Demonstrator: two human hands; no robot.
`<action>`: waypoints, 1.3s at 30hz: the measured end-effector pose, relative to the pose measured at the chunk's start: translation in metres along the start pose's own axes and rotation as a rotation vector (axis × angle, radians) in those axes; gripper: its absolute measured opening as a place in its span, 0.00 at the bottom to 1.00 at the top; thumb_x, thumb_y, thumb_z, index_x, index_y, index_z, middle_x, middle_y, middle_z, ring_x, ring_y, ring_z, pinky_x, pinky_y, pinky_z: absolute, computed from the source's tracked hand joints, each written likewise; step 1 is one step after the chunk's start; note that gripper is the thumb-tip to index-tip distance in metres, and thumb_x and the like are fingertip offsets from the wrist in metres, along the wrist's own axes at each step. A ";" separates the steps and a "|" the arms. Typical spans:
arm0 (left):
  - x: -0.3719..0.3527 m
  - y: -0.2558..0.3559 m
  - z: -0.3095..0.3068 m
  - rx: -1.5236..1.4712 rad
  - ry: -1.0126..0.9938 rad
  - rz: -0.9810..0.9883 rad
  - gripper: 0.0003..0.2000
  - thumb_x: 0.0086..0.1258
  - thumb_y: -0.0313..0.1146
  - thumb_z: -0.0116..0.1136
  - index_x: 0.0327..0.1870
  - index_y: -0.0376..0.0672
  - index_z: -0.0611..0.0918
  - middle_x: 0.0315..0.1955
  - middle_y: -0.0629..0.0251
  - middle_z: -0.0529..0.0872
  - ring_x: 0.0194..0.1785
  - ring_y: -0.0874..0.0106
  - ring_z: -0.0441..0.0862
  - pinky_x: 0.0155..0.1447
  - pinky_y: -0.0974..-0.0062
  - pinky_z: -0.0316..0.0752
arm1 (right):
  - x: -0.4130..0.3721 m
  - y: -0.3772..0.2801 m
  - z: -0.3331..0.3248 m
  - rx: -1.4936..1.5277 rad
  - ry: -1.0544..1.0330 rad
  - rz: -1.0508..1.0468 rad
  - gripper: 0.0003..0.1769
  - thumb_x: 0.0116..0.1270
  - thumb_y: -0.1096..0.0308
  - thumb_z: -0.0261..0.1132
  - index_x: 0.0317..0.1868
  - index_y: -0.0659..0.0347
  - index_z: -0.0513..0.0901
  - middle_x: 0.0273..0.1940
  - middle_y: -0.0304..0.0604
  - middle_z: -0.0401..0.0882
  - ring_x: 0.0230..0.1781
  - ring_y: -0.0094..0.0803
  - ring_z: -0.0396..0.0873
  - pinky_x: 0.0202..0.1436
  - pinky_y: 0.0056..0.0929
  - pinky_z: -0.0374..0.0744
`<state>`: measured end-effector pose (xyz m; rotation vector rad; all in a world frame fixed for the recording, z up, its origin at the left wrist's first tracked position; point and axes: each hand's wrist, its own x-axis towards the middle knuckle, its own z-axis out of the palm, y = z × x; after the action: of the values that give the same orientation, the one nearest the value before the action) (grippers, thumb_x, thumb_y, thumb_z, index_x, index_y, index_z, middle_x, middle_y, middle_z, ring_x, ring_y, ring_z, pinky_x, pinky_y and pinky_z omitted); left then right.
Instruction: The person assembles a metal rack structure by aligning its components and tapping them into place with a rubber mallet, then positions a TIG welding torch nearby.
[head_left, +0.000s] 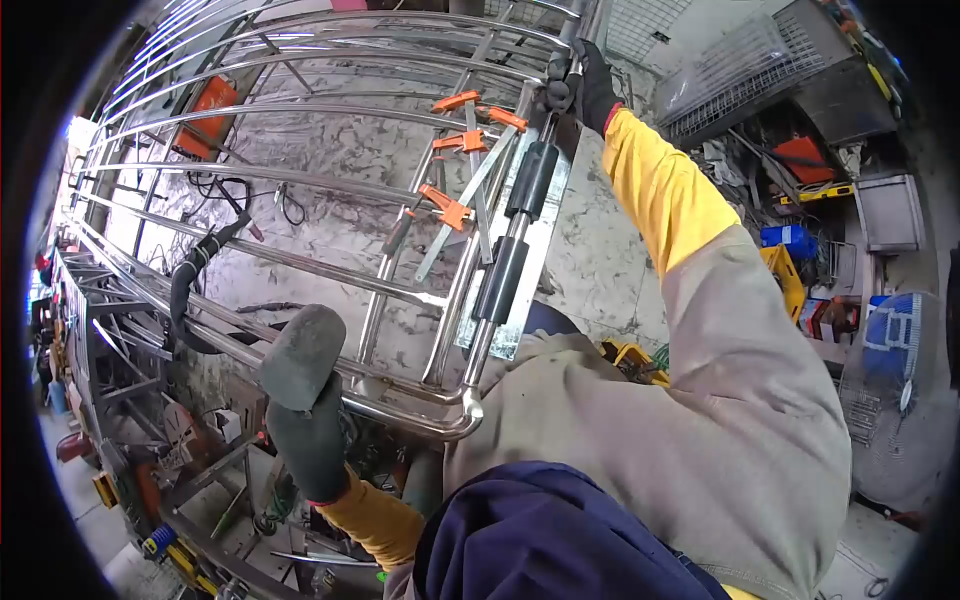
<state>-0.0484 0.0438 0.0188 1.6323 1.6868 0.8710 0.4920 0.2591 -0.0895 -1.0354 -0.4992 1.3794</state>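
Observation:
My right hand (pixel 578 85), in a dark glove, wraps its fingers around a shiny metal tube at the frame's upper right corner. Two black sleeves (pixel 518 235) sit on that tube closer to me, beside a flat metal strip (pixel 525 300). My left hand (pixel 308 440), also gloved, is at the near rail of the tubular metal frame (pixel 300 262). A grey rounded pad (pixel 303 358) lies over its finger end and hides the fingers. Whether the pad is held or worn I cannot make out. Orange-ended clamps (pixel 455 205) grip the frame between my hands.
A welding torch with a black cable (pixel 205 250) hangs over the frame at left. Below left stands a cluttered metal rack (pixel 205 490). At right are a fan (pixel 890 370), a yellow crate (pixel 783 280) and a wire-mesh panel (pixel 745 75).

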 end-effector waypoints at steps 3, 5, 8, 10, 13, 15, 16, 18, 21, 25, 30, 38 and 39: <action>-0.001 -0.004 0.000 0.002 0.009 0.005 0.16 0.67 0.28 0.72 0.53 0.30 0.88 0.43 0.54 0.94 0.45 0.67 0.90 0.54 0.68 0.81 | 0.013 0.001 -0.012 0.029 -0.023 0.026 0.31 0.73 0.30 0.59 0.38 0.53 0.78 0.27 0.36 0.75 0.17 0.35 0.69 0.35 0.57 0.82; 0.001 -0.008 -0.002 0.009 -0.005 0.024 0.16 0.67 0.28 0.73 0.53 0.30 0.88 0.44 0.53 0.94 0.46 0.67 0.90 0.54 0.68 0.81 | 0.014 0.004 -0.011 -0.006 0.018 0.002 0.31 0.73 0.30 0.59 0.38 0.53 0.78 0.26 0.36 0.75 0.17 0.36 0.69 0.36 0.57 0.82; 0.001 -0.009 -0.002 0.014 -0.014 0.066 0.16 0.67 0.29 0.73 0.53 0.30 0.88 0.44 0.53 0.94 0.47 0.66 0.90 0.55 0.68 0.81 | 0.014 0.004 -0.010 -0.043 0.044 -0.015 0.31 0.73 0.30 0.58 0.37 0.53 0.79 0.26 0.36 0.75 0.16 0.36 0.70 0.36 0.58 0.83; 0.001 -0.009 -0.002 0.012 -0.007 0.088 0.16 0.67 0.29 0.73 0.53 0.31 0.88 0.44 0.53 0.94 0.47 0.66 0.90 0.55 0.68 0.81 | 0.011 0.002 -0.009 -0.045 0.028 -0.008 0.31 0.73 0.30 0.58 0.37 0.53 0.79 0.26 0.36 0.75 0.16 0.37 0.70 0.36 0.58 0.83; 0.000 -0.008 -0.002 0.028 -0.035 0.045 0.17 0.69 0.30 0.70 0.56 0.31 0.87 0.46 0.57 0.92 0.49 0.68 0.87 0.56 0.68 0.80 | 0.000 0.002 -0.001 0.001 -0.011 0.020 0.31 0.73 0.30 0.58 0.36 0.53 0.78 0.26 0.37 0.75 0.16 0.37 0.69 0.36 0.58 0.82; 0.000 -0.009 0.001 -0.038 0.020 0.068 0.16 0.67 0.29 0.73 0.53 0.30 0.88 0.43 0.53 0.94 0.45 0.66 0.90 0.53 0.68 0.81 | -0.010 0.000 0.015 0.035 0.082 -0.024 0.27 0.69 0.34 0.60 0.36 0.53 0.74 0.27 0.39 0.74 0.18 0.34 0.68 0.23 0.38 0.65; 0.000 -0.009 0.000 -0.038 0.027 0.067 0.16 0.67 0.29 0.73 0.53 0.30 0.88 0.43 0.53 0.94 0.45 0.66 0.90 0.53 0.68 0.81 | -0.003 0.000 0.008 0.048 0.063 0.023 0.27 0.67 0.34 0.61 0.34 0.52 0.74 0.26 0.39 0.74 0.18 0.35 0.67 0.24 0.39 0.65; 0.001 -0.010 -0.003 0.007 -0.040 0.056 0.16 0.67 0.29 0.72 0.52 0.30 0.87 0.42 0.55 0.93 0.44 0.67 0.89 0.52 0.68 0.80 | 0.007 0.004 -0.001 0.051 0.046 0.033 0.26 0.67 0.35 0.61 0.34 0.51 0.74 0.26 0.38 0.74 0.18 0.35 0.67 0.24 0.39 0.64; 0.000 -0.001 0.000 -0.012 -0.023 0.002 0.15 0.68 0.28 0.71 0.52 0.30 0.87 0.41 0.59 0.93 0.43 0.69 0.88 0.51 0.67 0.80 | 0.002 -0.002 -0.004 0.074 -0.011 0.081 0.27 0.67 0.34 0.61 0.34 0.51 0.74 0.28 0.38 0.75 0.20 0.35 0.70 0.24 0.39 0.66; 0.000 -0.002 0.000 0.047 0.011 -0.048 0.15 0.68 0.28 0.70 0.52 0.31 0.87 0.41 0.61 0.92 0.43 0.71 0.86 0.50 0.68 0.80 | 0.016 0.006 -0.024 0.182 -0.196 0.101 0.36 0.72 0.25 0.59 0.41 0.55 0.83 0.32 0.44 0.83 0.31 0.49 0.84 0.43 0.52 0.85; -0.007 0.026 0.002 -0.032 0.128 -0.119 0.15 0.68 0.28 0.70 0.53 0.32 0.87 0.41 0.62 0.91 0.45 0.74 0.85 0.52 0.70 0.78 | -0.021 0.017 -0.030 0.267 -0.184 -0.092 0.48 0.73 0.21 0.54 0.64 0.63 0.78 0.55 0.62 0.84 0.54 0.60 0.85 0.63 0.57 0.84; 0.016 0.161 0.016 -0.023 0.222 -0.086 0.21 0.71 0.29 0.67 0.63 0.31 0.83 0.51 0.61 0.88 0.53 0.73 0.83 0.59 0.72 0.77 | -0.062 0.028 -0.029 -0.500 -0.163 -0.466 0.23 0.77 0.63 0.66 0.68 0.66 0.81 0.55 0.46 0.87 0.54 0.30 0.85 0.61 0.31 0.81; 0.028 0.168 0.025 0.002 0.120 -0.018 0.21 0.71 0.29 0.67 0.64 0.31 0.83 0.52 0.61 0.88 0.55 0.73 0.84 0.61 0.72 0.77 | -0.061 0.028 -0.027 -0.642 -0.127 -0.479 0.22 0.77 0.64 0.66 0.67 0.64 0.82 0.54 0.43 0.87 0.52 0.27 0.84 0.59 0.31 0.81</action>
<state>0.0689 0.0749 0.1407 1.5912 1.7809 0.9763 0.4874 0.1896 -0.1091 -1.2301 -1.2521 0.8646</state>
